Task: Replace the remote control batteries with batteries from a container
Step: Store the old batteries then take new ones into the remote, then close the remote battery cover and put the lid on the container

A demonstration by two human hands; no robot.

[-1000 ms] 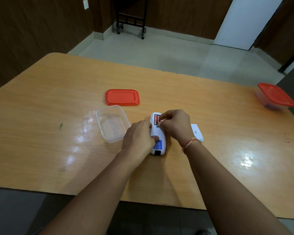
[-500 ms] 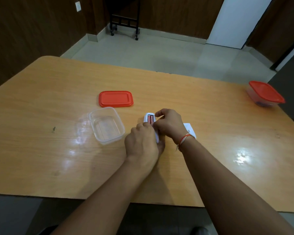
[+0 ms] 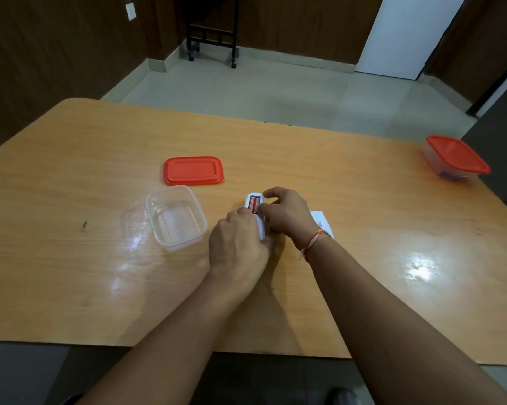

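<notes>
A white remote control [image 3: 251,200] lies face down mid-table, its battery bay uncovered, with two red batteries [image 3: 254,204] side by side inside. My left hand [image 3: 237,244] covers and grips the remote's near half. My right hand [image 3: 287,213] rests against its right side, fingertips at the near end of the batteries. Left of the remote stands a clear plastic container [image 3: 175,217], open, with nothing visible inside. Its red lid [image 3: 193,170] lies flat behind it. A white battery cover [image 3: 321,222] lies beside my right wrist, partly hidden.
A second clear container with a red lid [image 3: 456,157] sits at the table's far right edge, something dark inside. The wooden table [image 3: 71,273] has a near edge just below my forearms. A black wheeled stand [image 3: 213,39] is on the floor beyond.
My left hand slid forward over the remote, hiding its blue label. My right hand's fingertips moved toward the near end of the batteries. The camera view shifted slightly.
</notes>
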